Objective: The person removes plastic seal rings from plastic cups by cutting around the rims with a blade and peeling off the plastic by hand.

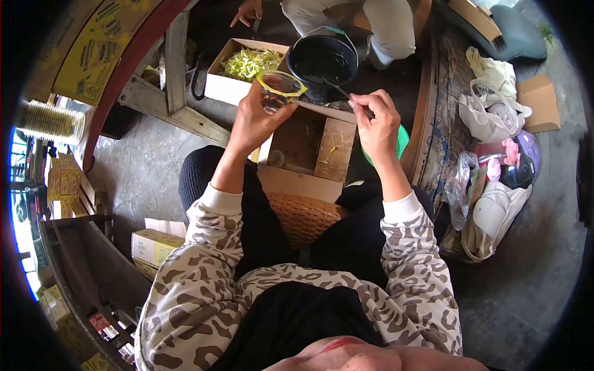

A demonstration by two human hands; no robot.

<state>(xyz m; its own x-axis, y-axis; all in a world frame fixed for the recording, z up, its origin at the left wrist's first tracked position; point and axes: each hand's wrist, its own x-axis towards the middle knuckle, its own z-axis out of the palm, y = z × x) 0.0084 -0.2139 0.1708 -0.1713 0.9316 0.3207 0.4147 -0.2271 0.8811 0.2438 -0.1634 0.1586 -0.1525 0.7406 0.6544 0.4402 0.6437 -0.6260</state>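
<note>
My left hand point(257, 120) grips a clear cup point(275, 102) with a yellow rim, holding it upright and slightly tilted; something dark shows inside. My right hand point(378, 120) pinches a thin dark tool point(339, 90), whose narrow end points left toward the cup. Whether it is a knife or a stick I cannot make out. Just beyond both hands stands a black bucket point(309, 88) with dark contents and a raised handle. Beneath them is an open cardboard box point(300, 179) with a wooden-looking panel inside. Yellow-green strips point(250, 63) fill a white-sided carton point(226, 89) beside the bucket.
Another person's hand point(247, 11) and light trousers point(390, 28) are at the far side. A green plastic item point(403, 141) lies behind my right wrist. Wooden framing point(176, 120) stands left; a carved wooden edge point(436, 123) runs right, with bags point(486, 111) and a cap point(492, 213) beyond.
</note>
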